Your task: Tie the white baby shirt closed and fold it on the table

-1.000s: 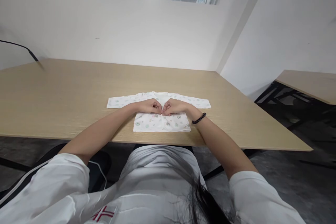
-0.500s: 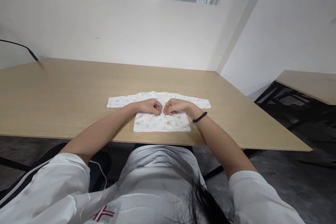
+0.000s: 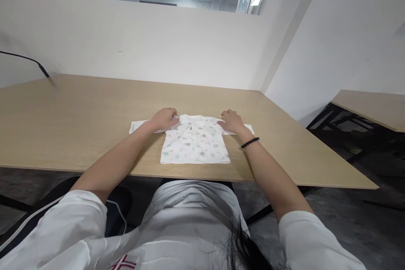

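White short sleeves (image 3: 311, 236), black beaded bracelet (image 3: 250, 142)

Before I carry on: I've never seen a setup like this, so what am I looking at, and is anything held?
There's no robot here, just a person's bare left hand and right hand. One camera, worn on the head, looks forward and down past the arms. On the wooden table lies a small white patterned shirt, spread flat, sleeves out. The left hand touches one shoulder area; whether it pinches cloth is unclear. The right hand, fingers spread, is at the other.
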`<action>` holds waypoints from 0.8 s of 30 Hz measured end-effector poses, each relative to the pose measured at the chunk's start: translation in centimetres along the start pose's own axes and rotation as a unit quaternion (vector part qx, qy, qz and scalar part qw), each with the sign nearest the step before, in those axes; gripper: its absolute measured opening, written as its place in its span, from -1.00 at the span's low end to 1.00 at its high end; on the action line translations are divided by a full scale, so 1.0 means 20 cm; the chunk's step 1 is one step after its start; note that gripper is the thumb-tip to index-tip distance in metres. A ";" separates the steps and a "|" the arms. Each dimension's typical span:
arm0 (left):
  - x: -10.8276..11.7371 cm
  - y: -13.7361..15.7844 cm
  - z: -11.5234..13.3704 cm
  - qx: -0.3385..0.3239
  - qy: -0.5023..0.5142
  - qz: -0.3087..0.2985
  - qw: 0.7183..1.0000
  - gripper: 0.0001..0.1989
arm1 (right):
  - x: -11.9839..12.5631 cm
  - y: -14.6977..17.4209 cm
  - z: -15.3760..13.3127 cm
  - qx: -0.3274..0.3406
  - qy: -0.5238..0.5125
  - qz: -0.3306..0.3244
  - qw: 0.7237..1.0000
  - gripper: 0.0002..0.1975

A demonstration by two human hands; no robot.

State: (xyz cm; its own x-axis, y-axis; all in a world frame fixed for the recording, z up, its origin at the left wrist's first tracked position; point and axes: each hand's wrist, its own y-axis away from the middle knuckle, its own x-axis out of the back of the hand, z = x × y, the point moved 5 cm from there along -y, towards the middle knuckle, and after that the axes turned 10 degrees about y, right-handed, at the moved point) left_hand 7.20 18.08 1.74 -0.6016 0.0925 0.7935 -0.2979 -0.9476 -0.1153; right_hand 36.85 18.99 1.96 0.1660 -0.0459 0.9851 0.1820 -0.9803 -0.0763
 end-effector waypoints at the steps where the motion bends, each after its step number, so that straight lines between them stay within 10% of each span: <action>1: 0.05 0.00 -0.05 0.022 -0.022 0.015 0.999 -0.53 | 0.01 0.00 0.06 -0.012 0.011 0.006 1.000 -0.71; 14: 0.39 0.13 -0.30 0.140 -0.018 -0.127 0.982 -0.57 | 0.13 0.12 0.36 0.099 -0.097 -0.062 0.988 -0.81; 20: 0.63 0.17 -0.17 0.075 -0.032 0.191 0.978 -0.53 | 0.32 0.09 0.35 0.083 -0.146 0.144 0.975 -0.93; 24: 0.78 0.31 -0.06 0.004 -0.011 0.365 0.931 -0.47 | 0.53 0.18 0.36 0.076 -0.206 0.354 0.909 -0.90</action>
State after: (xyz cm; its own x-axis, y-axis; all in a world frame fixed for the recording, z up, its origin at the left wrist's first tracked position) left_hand -4.94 14.09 12.74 -0.6260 -0.5834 0.5174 0.1895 -0.7574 -0.6248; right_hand 46.33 16.33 10.93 0.6364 -0.5483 0.5425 0.0149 -0.6944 -0.7194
